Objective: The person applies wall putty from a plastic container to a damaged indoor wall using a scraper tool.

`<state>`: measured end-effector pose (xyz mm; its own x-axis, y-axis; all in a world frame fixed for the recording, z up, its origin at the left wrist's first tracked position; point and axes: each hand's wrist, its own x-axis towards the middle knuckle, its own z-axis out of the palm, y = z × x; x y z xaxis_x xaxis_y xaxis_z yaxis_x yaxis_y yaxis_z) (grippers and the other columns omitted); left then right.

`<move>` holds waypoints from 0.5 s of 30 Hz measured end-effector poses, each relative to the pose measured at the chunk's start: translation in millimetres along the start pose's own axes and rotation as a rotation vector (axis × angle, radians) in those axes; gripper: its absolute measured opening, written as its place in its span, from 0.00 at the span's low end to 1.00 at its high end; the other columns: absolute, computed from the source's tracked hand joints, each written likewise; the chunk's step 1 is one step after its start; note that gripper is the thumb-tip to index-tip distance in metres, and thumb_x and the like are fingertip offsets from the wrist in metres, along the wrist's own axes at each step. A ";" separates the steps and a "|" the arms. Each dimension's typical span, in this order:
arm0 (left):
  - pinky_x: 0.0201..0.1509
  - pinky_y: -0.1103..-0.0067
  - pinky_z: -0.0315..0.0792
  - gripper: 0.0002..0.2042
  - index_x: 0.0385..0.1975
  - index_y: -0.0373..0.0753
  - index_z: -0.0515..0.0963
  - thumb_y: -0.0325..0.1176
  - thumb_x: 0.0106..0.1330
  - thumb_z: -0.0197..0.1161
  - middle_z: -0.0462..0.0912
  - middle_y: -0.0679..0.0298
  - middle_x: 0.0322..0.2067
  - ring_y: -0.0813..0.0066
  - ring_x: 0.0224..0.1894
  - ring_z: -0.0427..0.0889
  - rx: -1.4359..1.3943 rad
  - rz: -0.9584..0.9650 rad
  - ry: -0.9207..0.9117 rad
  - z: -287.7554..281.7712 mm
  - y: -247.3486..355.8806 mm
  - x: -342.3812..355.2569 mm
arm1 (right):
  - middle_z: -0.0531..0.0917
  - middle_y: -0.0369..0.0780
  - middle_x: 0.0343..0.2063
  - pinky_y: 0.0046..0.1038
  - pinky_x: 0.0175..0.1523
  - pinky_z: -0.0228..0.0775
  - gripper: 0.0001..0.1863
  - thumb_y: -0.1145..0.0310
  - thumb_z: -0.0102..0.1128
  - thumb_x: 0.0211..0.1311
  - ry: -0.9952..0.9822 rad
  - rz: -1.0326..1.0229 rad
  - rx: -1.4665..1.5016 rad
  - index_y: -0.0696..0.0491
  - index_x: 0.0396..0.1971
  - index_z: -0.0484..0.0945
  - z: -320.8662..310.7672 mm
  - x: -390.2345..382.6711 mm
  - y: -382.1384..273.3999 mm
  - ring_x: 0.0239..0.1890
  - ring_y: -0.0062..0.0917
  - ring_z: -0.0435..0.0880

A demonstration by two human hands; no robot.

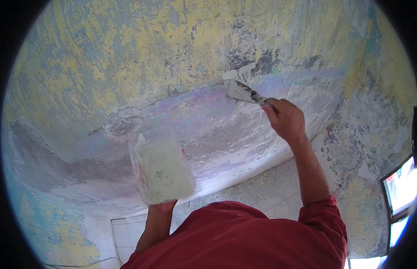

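My right hand [287, 120] is closed round the handle of a putty knife [244, 93], whose blade is smeared with white. Just above the blade, a fresh white patch of filler [239, 74] lies on the wall, beside a dark bare spot. Most of my left hand [163, 206] is hidden beneath a clear plastic tub [190, 188], which it holds up from below; a bit of finger shows at the tub's right side. Inside the tub is pale, greenish-white putty [161, 170] with a rough surface.
The scraped wall [105, 58] shows worn yellow, grey, lilac and blue paint. Below it are floor tiles [130, 233]. A window [401, 186] with a dark frame stands at the right. A thin cable [82, 265] runs at the lower left.
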<state>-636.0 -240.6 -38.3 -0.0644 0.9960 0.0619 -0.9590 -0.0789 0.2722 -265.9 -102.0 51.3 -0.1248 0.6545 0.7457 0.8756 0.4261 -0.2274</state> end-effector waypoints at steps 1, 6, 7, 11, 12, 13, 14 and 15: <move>0.65 0.44 0.68 0.35 0.75 0.51 0.60 0.57 0.72 0.58 0.61 0.52 0.73 0.47 0.77 0.55 0.063 -0.010 -0.086 10.7 -4.1 0.0 | 0.84 0.42 0.26 0.37 0.33 0.77 0.14 0.58 0.71 0.63 -0.002 0.002 0.001 0.53 0.41 0.87 -3.2 -0.3 11.4 0.28 0.39 0.85; 0.63 0.44 0.70 0.35 0.75 0.50 0.60 0.56 0.72 0.60 0.61 0.49 0.72 0.47 0.76 0.57 -0.039 -0.057 -0.158 34.9 -21.0 -2.4 | 0.84 0.41 0.26 0.38 0.34 0.75 0.13 0.59 0.70 0.63 0.016 0.045 -0.042 0.53 0.39 0.86 -16.6 1.3 50.4 0.28 0.39 0.84; 0.63 0.45 0.71 0.36 0.75 0.49 0.60 0.56 0.71 0.60 0.62 0.48 0.72 0.47 0.76 0.58 -0.021 -0.057 -0.173 35.3 -22.2 -0.4 | 0.84 0.41 0.26 0.39 0.34 0.75 0.12 0.59 0.70 0.64 -0.001 0.082 -0.061 0.53 0.38 0.86 -20.3 1.2 55.0 0.28 0.39 0.84; 0.62 0.46 0.73 0.37 0.75 0.47 0.59 0.57 0.71 0.61 0.63 0.47 0.70 0.47 0.74 0.60 -0.014 -0.080 -0.194 31.0 -23.1 2.7 | 0.84 0.41 0.26 0.39 0.34 0.74 0.11 0.60 0.68 0.65 0.043 0.083 -0.143 0.52 0.37 0.86 -35.2 -8.5 64.2 0.29 0.39 0.83; 0.62 0.46 0.73 0.37 0.75 0.47 0.59 0.57 0.71 0.61 0.63 0.47 0.70 0.47 0.74 0.60 -0.014 -0.079 -0.194 31.5 -23.1 2.7 | 0.84 0.41 0.26 0.39 0.34 0.74 0.11 0.60 0.68 0.65 0.043 0.082 -0.143 0.52 0.37 0.86 -39.4 -12.0 57.3 0.29 0.39 0.83; 0.62 0.46 0.73 0.37 0.75 0.47 0.59 0.57 0.71 0.60 0.63 0.47 0.70 0.47 0.74 0.61 -0.002 -0.071 -0.186 31.7 -23.5 2.4 | 0.84 0.41 0.27 0.39 0.34 0.74 0.11 0.60 0.67 0.66 0.023 0.147 -0.063 0.51 0.38 0.86 -44.6 -14.9 43.5 0.28 0.39 0.83; 0.62 0.46 0.73 0.37 0.75 0.47 0.59 0.58 0.71 0.60 0.64 0.47 0.70 0.47 0.74 0.61 0.010 -0.063 -0.179 31.4 -23.9 2.5 | 0.85 0.41 0.28 0.39 0.34 0.75 0.11 0.60 0.67 0.66 0.003 0.211 0.016 0.51 0.40 0.86 -47.1 -14.6 30.0 0.28 0.39 0.83; 0.62 0.46 0.73 0.37 0.75 0.47 0.59 0.58 0.71 0.60 0.64 0.47 0.70 0.47 0.74 0.61 0.011 -0.066 -0.179 30.5 -24.2 3.6 | 0.85 0.41 0.28 0.39 0.34 0.75 0.11 0.60 0.67 0.66 0.004 0.214 0.015 0.51 0.40 0.86 -45.9 -12.2 17.1 0.28 0.39 0.83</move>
<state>-604.6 -236.4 -15.4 0.0501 0.9757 0.2133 -0.9564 -0.0147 0.2918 -227.9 -131.4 67.1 0.0652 0.7286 0.6819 0.8749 0.2869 -0.3902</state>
